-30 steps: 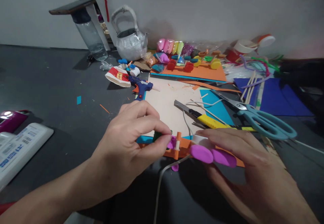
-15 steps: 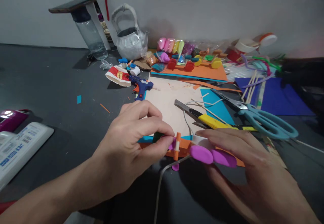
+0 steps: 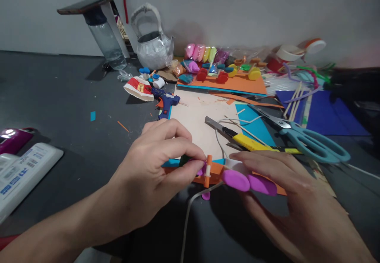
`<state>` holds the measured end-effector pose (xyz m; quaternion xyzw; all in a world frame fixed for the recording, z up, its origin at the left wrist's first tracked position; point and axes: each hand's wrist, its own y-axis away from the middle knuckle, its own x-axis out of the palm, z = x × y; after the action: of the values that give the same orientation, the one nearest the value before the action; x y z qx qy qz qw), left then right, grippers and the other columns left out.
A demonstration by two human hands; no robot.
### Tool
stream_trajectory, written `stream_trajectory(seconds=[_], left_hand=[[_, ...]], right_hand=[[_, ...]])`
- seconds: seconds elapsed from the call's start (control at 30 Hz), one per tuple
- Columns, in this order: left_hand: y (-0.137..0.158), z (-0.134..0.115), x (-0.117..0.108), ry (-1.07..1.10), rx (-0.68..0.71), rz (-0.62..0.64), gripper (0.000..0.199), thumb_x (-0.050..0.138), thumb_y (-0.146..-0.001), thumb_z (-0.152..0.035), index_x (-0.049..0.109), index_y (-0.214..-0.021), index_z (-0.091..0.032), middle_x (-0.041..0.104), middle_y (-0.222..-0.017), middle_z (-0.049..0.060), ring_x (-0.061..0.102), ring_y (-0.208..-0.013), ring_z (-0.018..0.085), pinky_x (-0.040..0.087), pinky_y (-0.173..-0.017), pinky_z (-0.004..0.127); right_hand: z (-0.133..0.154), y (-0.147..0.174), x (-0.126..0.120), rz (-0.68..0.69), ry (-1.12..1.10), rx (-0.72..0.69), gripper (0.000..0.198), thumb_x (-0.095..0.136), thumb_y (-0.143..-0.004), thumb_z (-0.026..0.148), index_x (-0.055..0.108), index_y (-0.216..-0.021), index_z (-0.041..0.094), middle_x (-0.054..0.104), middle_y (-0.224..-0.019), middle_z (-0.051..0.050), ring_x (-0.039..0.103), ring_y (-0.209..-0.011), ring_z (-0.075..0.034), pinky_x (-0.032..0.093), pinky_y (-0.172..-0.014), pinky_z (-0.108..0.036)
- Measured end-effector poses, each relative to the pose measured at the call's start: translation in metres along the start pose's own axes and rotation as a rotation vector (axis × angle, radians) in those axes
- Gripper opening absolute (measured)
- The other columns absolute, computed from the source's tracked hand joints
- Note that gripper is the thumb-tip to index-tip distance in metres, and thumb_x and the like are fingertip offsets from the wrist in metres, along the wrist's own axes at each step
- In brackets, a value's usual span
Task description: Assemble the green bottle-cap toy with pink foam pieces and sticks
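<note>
Single head-worn camera, facing forward and down; left grip point(image 3: 157, 160), right grip point(image 3: 308, 197) close below; tabletop point(image 3: 59, 90), wall point(image 3: 237, 13) beyond

Across the counter point(image 3: 59, 92) I see a metal kettle point(image 3: 154, 53) near the wall point(image 3: 237, 9), a water bottle point(image 3: 105, 43) just left of it, and a flat slab point(image 3: 84, 4) atop the bottle. To my left lies a white case point(image 3: 34, 172) with blue print.

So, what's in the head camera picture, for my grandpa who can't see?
The left hand pinches something purple beside an orange-and-white stick; the right hand is at two purple ovals. A yellow cutter, scissors, glue gun and kettle sit beyond.
</note>
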<state>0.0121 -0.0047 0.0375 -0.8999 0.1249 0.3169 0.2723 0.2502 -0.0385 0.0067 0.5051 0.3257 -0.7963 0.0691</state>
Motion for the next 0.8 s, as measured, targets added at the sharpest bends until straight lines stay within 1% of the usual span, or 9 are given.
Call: stream_trajectory(seconds=[0.1,0.2,0.23,0.3,0.4,0.5,0.67,0.8], left_hand=[[0.001,0.000,0.000,0.023,-0.036,-0.002,0.010,0.068,-0.084,-0.013,0.073,-0.083,-0.021,0.067,-0.086,-0.001,0.062,-0.083,0.011,0.045,-0.082,0.026],[0.002,0.000,-0.002,0.096,-0.067,-0.031,0.015,0.067,-0.084,-0.014,0.072,-0.097,-0.021,0.067,-0.095,0.001,0.062,-0.090,0.013,0.047,-0.082,0.027],[0.002,0.000,-0.003,0.127,-0.039,-0.049,0.017,0.067,-0.085,-0.014,0.071,-0.100,-0.020,0.066,-0.097,0.002,0.062,-0.093,0.014,0.048,-0.082,0.027],[0.003,0.001,-0.004,0.147,0.073,-0.076,0.018,0.069,-0.085,-0.016,0.069,-0.103,-0.018,0.064,-0.099,0.004,0.061,-0.095,0.017,0.049,-0.084,0.031],[0.003,0.000,-0.006,-0.006,0.249,-0.097,0.017,0.073,-0.082,-0.019,0.069,-0.098,-0.019,0.064,-0.096,0.005,0.061,-0.094,0.020,0.049,-0.088,0.037],[0.002,0.000,-0.006,-0.165,0.340,-0.115,0.013,0.073,-0.081,-0.017,0.070,-0.092,-0.021,0.066,-0.091,0.004,0.060,-0.093,0.020,0.046,-0.090,0.039],[0.003,0.000,-0.004,-0.243,0.362,-0.130,0.008,0.072,-0.081,-0.016,0.070,-0.085,-0.023,0.066,-0.088,0.002,0.060,-0.094,0.021,0.043,-0.089,0.040],[0.004,-0.001,-0.004,-0.253,0.360,-0.142,0.006,0.072,-0.082,-0.018,0.069,-0.083,-0.023,0.066,-0.087,0.000,0.060,-0.093,0.020,0.043,-0.086,0.040]], right_hand=[[0.001,-0.002,0.001,0.003,-0.030,0.004,0.028,0.059,-0.085,0.027,0.062,-0.113,0.022,0.072,-0.104,-0.007,0.066,-0.098,-0.023,0.059,-0.084,-0.035],[0.001,0.000,0.001,-0.015,-0.097,0.032,0.030,0.061,-0.085,0.024,0.060,-0.115,0.023,0.072,-0.103,-0.006,0.067,-0.097,-0.021,0.058,-0.085,-0.032],[0.001,0.002,0.001,-0.041,-0.123,0.056,0.031,0.061,-0.086,0.025,0.059,-0.117,0.024,0.072,-0.103,-0.005,0.067,-0.097,-0.020,0.057,-0.086,-0.031],[0.002,0.006,0.001,-0.098,-0.166,0.115,0.034,0.062,-0.087,0.026,0.056,-0.120,0.026,0.070,-0.106,-0.005,0.067,-0.100,-0.020,0.057,-0.088,-0.030],[0.004,0.011,0.001,-0.136,-0.222,0.188,0.037,0.063,-0.088,0.027,0.054,-0.124,0.029,0.067,-0.110,-0.003,0.066,-0.102,-0.019,0.055,-0.092,-0.028],[0.006,0.013,0.001,-0.131,-0.259,0.200,0.039,0.065,-0.087,0.027,0.055,-0.125,0.030,0.067,-0.111,-0.002,0.066,-0.101,-0.018,0.054,-0.094,-0.026],[0.008,0.013,0.003,-0.136,-0.210,0.191,0.037,0.063,-0.088,0.030,0.055,-0.124,0.032,0.068,-0.108,-0.002,0.066,-0.099,-0.020,0.056,-0.093,-0.030],[0.008,0.013,0.004,-0.127,-0.245,0.208,0.040,0.064,-0.087,0.029,0.054,-0.125,0.033,0.068,-0.110,-0.002,0.067,-0.100,-0.021,0.057,-0.092,-0.033]])
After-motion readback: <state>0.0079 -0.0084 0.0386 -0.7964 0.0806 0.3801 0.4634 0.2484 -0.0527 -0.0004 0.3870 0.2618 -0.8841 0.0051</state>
